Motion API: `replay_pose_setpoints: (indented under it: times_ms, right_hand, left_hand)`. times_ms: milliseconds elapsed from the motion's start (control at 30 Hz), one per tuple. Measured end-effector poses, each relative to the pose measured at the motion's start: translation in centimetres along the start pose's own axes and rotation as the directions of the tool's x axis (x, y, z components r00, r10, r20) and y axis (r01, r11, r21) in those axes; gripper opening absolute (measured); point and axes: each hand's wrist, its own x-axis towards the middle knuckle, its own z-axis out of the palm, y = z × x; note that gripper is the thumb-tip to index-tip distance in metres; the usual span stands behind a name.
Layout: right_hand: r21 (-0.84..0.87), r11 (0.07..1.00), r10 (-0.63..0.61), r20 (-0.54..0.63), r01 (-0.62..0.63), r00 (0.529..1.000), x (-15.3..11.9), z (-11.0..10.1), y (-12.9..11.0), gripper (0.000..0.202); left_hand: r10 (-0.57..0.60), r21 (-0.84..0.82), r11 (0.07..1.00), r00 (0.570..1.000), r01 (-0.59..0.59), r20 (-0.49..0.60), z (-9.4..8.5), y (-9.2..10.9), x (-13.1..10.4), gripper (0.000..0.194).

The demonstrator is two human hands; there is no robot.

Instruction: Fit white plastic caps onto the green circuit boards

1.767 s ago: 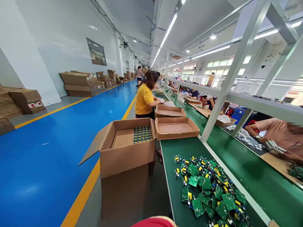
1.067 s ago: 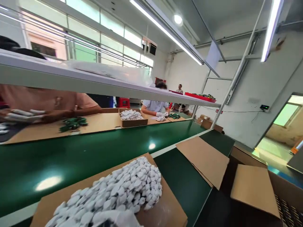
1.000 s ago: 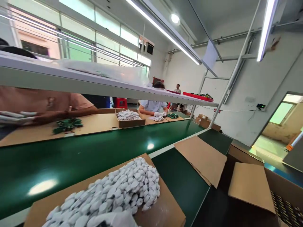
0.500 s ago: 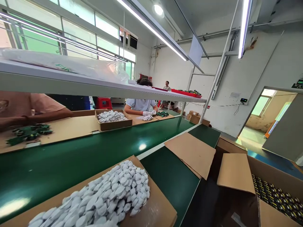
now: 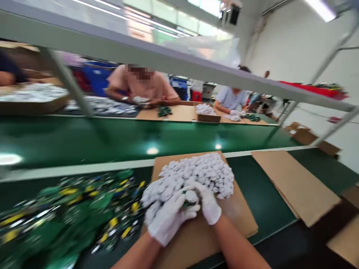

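Both my hands wear white gloves and meet over a cardboard sheet. My left hand (image 5: 172, 213) is closed around a small green circuit board with a white round piece (image 5: 191, 197) on it. Curled over the same piece from the right and above is my right hand (image 5: 206, 201), its fingers against the edge. Just behind them spreads a heap of white round pieces (image 5: 200, 168) on the cardboard (image 5: 185, 250). To the left lies a large pile of green circuit boards (image 5: 92, 205) with yellow and dark parts, blurred by motion.
A green conveyor belt (image 5: 126, 140) runs across beyond the cardboard. Several co-workers sit on its far side, with a box of white pieces (image 5: 206, 109) between two of them. A shelf (image 5: 179, 61) crosses overhead. Folded cardboard (image 5: 297, 183) lies to the right.
My view has swung left and down. Both gloved hands, the held board and the pile of circuit boards are now in sight; the open carton at right has left the view.
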Motion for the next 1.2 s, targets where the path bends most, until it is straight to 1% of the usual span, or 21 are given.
replay_pose_setpoints:
  times_ms: [67,133,200,267,333,400,433,467,567,600,667,733,767,867,900,967,1033,1100,1133,1167,1200]
  right_hand:
    - [0.088,0.996,0.012,0.042,-0.015,0.999,0.0,-0.6,0.8,0.058]
    - [0.120,0.993,-0.015,0.059,0.008,0.998,-0.1,-1.1,1.0,0.060]
    - [0.043,0.999,0.011,0.069,-0.014,0.998,-0.4,-1.3,0.7,0.055]
    - [-0.074,0.997,0.029,0.067,-0.024,0.997,-0.6,-1.2,0.4,0.049]
    - [-0.172,0.985,-0.014,0.059,0.024,0.998,-0.7,-1.1,0.3,0.044]
    - [-0.238,0.967,-0.075,0.061,0.088,0.995,-0.8,-1.1,0.4,0.045]
    - [-0.250,0.963,-0.087,0.062,0.099,0.994,-0.8,-1.2,0.5,0.046]
    - [-0.239,0.966,-0.082,0.064,0.095,0.995,-0.8,-1.2,0.5,0.048]
    - [-0.117,0.992,-0.036,0.102,0.048,0.994,-0.7,-1.6,0.6,0.052]
    - [-0.101,0.994,-0.025,0.103,0.036,0.994,-0.7,-1.7,0.6,0.054]
    - [-0.157,0.987,-0.015,0.076,0.027,0.997,-0.8,-1.8,0.7,0.058]
    - [-0.241,0.970,-0.010,0.053,0.023,0.999,-0.8,-1.8,0.9,0.061]
    - [-0.245,0.969,-0.014,0.069,0.031,0.998,-0.8,-1.8,0.9,0.061]
    - [-0.117,0.991,-0.054,0.139,0.071,0.989,-0.7,-1.9,1.0,0.056]
    - [-0.078,0.994,-0.059,0.134,0.070,0.989,-0.6,-1.8,1.0,0.054]
    - [-0.058,0.998,-0.028,0.083,0.033,0.996,-0.5,-1.8,1.1,0.051]
    - [-0.104,0.995,0.012,0.052,-0.006,0.999,-0.5,-1.8,1.2,0.047]
    - [-0.209,0.978,0.002,0.045,0.008,0.999,-0.8,-1.8,1.4,0.043]
    - [-0.275,0.961,-0.027,0.042,0.037,0.999,-1.0,-1.7,1.4,0.041]
    - [-0.366,0.928,-0.062,0.013,0.063,0.998,-1.1,-1.5,1.4,0.036]
    - [-0.478,0.873,-0.137,-0.046,0.098,0.990,-1.1,-1.1,1.3,0.029]
  left_hand:
    - [-0.009,-0.083,0.996,0.999,0.013,0.048,-0.6,-0.4,0.5,0.034]
    - [0.006,-0.132,0.991,0.996,0.006,0.090,-0.7,-0.6,0.8,0.033]
    - [0.035,-0.143,0.990,0.995,-0.022,0.093,-0.6,-0.6,0.9,0.032]
    - [0.064,-0.132,0.990,0.994,-0.052,0.088,-0.5,-0.7,0.9,0.033]
    - [0.079,-0.122,0.990,0.991,-0.066,0.104,-0.5,-0.6,0.8,0.034]
    - [0.077,-0.109,0.992,0.988,-0.062,0.134,-0.7,-0.5,0.9,0.033]
    - [0.070,-0.094,0.994,0.986,-0.056,0.149,-0.7,-0.4,0.9,0.033]
    - [0.060,-0.070,0.996,0.985,-0.049,0.163,-0.8,-0.3,0.9,0.034]
    - [0.022,0.016,1.000,0.982,-0.025,0.188,-0.8,0.1,0.9,0.039]
    - [0.018,0.028,0.999,0.981,-0.023,0.192,-0.7,0.2,0.9,0.041]
    - [0.038,0.007,0.999,0.978,-0.041,0.207,-0.6,0.4,0.9,0.042]
    - [0.068,-0.005,0.998,0.972,-0.068,0.225,-0.6,0.5,0.9,0.037]
    - [0.073,0.006,0.997,0.971,-0.076,0.227,-0.6,0.5,0.9,0.034]
    - [0.071,0.044,0.996,0.977,-0.081,0.203,-0.9,0.4,1.0,0.028]
    - [0.072,0.032,0.996,0.976,-0.080,0.205,-1.0,0.3,1.0,0.030]
    - [0.080,0.002,0.997,0.972,-0.082,0.220,-1.1,0.1,1.4,0.037]
    - [0.085,0.043,0.995,0.977,-0.095,0.197,-1.2,-0.5,1.9,0.042]
    - [0.101,0.119,0.986,0.985,-0.118,0.140,-1.1,-1.1,2.2,0.041]
    - [0.116,0.128,0.982,0.982,-0.135,0.148,-1.1,-1.4,2.2,0.039]
    - [0.137,0.114,0.981,0.975,-0.158,0.174,-1.2,-1.6,2.0,0.037]
    - [0.170,0.065,0.979,0.955,-0.191,0.244,-1.4,-1.6,1.8,0.035]
